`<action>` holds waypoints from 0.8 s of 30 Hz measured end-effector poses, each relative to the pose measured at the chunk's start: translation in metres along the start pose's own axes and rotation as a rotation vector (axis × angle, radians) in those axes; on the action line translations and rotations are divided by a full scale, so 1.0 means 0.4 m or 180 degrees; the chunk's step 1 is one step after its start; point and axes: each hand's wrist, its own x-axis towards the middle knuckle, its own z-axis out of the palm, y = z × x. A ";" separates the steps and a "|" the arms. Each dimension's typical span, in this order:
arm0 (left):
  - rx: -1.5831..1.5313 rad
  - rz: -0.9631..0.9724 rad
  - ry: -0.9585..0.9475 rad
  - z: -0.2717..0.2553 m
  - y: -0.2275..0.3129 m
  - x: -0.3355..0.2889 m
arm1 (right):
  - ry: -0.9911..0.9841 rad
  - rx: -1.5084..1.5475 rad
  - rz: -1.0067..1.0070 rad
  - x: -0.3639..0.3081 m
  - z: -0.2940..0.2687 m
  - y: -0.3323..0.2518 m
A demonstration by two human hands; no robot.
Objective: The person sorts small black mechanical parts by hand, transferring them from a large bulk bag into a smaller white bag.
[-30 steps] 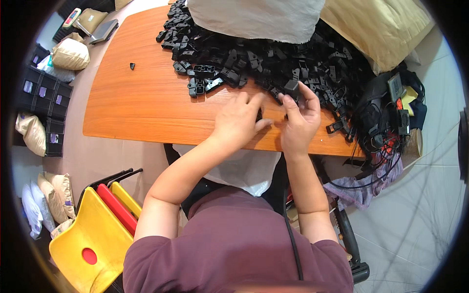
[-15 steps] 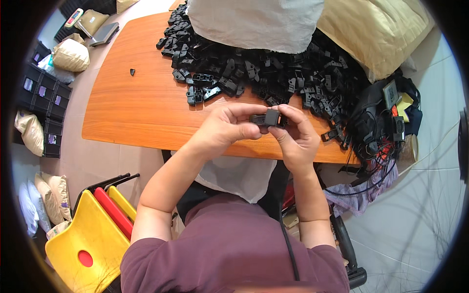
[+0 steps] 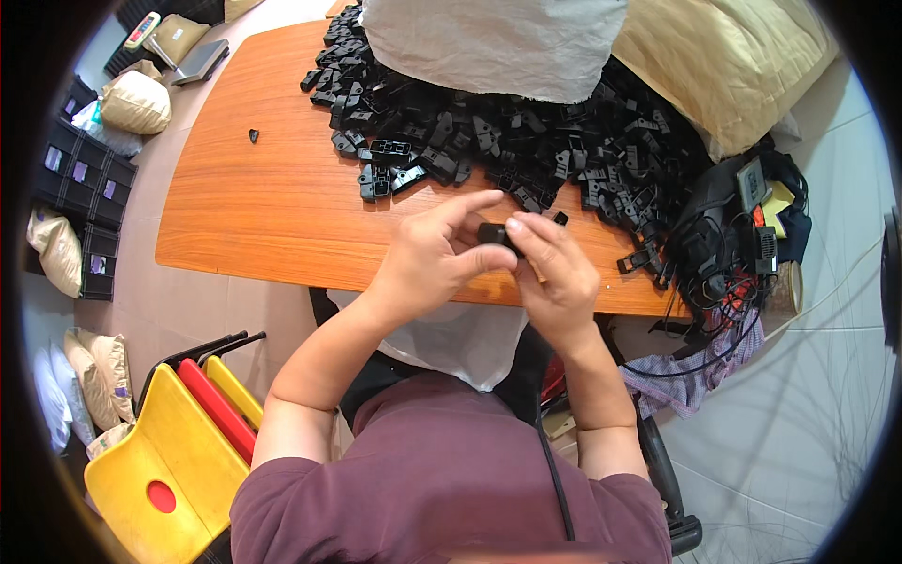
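Just over the table's near edge, a small black plastic part [image 3: 494, 235] is between my two hands. My right hand [image 3: 559, 271] pinches its right end, and those fingers hide that end. At its left end, my left hand [image 3: 425, 252] has the thumb along the near side and curled fingers behind. The left index finger is lifted away from the part. Beyond my hands lies a big heap of similar black plastic parts [image 3: 451, 141] on the orange wooden table [image 3: 244, 207].
A white sack [image 3: 493, 47] rests on the heap, with a large tan sack [image 3: 723, 66] to its right. A black bag with cables [image 3: 705, 226] is at the table's right end. One tiny black piece [image 3: 254, 135] lies far left. Stacked yellow and red chairs [image 3: 155, 451] stand lower left.
The black part has been turned and shifted slightly left. My left index finger has lifted off it. My right fingers have closed over its right end.
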 end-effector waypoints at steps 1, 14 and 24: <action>-0.0305 -0.0332 0.0108 0.004 -0.009 -0.006 | -0.0073 0.0083 0.0168 -0.010 0.003 -0.008; 0.1558 0.1131 -0.0654 -0.012 -0.010 -0.066 | 0.0001 0.3109 0.2851 -0.110 -0.017 -0.069; 0.1136 -0.0931 -0.1466 -0.106 -0.017 0.010 | -0.1589 0.0132 0.1172 -0.193 -0.011 -0.047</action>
